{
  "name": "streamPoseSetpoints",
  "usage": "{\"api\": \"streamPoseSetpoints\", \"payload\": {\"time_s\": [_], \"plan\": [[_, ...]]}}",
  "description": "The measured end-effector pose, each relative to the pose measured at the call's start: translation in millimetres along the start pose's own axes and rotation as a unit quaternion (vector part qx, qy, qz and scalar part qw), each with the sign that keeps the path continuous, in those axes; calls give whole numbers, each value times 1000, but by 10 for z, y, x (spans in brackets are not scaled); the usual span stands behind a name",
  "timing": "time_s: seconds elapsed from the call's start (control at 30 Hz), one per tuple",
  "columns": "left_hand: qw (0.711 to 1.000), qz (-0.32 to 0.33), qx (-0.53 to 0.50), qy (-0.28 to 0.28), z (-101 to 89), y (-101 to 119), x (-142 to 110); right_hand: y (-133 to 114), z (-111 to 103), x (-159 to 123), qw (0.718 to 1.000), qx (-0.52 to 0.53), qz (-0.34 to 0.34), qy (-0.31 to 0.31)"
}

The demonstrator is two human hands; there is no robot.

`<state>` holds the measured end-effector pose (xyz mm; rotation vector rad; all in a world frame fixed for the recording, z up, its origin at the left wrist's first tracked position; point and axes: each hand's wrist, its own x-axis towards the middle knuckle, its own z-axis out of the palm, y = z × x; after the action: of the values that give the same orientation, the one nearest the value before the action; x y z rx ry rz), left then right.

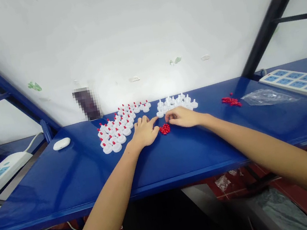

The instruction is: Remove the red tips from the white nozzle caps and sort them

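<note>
"How far along was it, from where you stood?"

"Past halfway, I'd have guessed. A broad block of red-tipped white pieces (127, 130) stood on the left part of the blue table (179, 162), upright as far as I could make out."

"And what was left?"

"A smaller cluster of bare white pieces (179, 104), over to the right of that block and near the wall. Their spouts showed no red, so I took those for the undone ones."

"Where were the red bits?"

"A little heap of small red pieces (165, 129) lay between the two hands. A second red pile (231, 101) sat well off to the right, beside a clear plastic bag (270, 96). I couldn't count either."

"What were the hands doing?"

"The left hand (145, 131) was spread, its forefinger stretched to the nearest bare piece; touching or just beside it, I couldn't tell. The right hand (182, 117) hung just behind the heap, fingers curled, thumb and forefinger close together."

"Pinching one?"

"I couldn't tell; the fingers hid whatever might have been there. No red tip showed on that nearest piece, so that one looked undone too."
</note>
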<state>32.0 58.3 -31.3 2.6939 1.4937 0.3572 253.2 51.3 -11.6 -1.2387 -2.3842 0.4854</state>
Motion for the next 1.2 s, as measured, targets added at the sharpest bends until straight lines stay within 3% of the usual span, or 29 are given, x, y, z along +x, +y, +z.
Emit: {"api": "streamPoseSetpoints", "payload": {"time_s": [0.1,0.37,0.63,0.8,0.97,1.1,1.2], "plan": [[1000,-9,8,-1,12,-5,14,38,63,34,999,-21,31,34],[998,-34,-15,43,-2,-14,-67,-40,109,48,994,-84,66,24],[996,-63,-6,69,62,-5,-87,-35,95,34,995,-83,55,13],[997,-31,-13,71,64,-10,-50,6,114,56,995,-89,43,12],[991,17,47,122,6,-3,278,10,115,66,994,-101,42,11],[985,-21,112,133,-29,-129,795,-3,108,56,992,-117,45,10],[983,-38,141,107,-19,-279,1123,-4,108,52,992,-118,46,12]]}}
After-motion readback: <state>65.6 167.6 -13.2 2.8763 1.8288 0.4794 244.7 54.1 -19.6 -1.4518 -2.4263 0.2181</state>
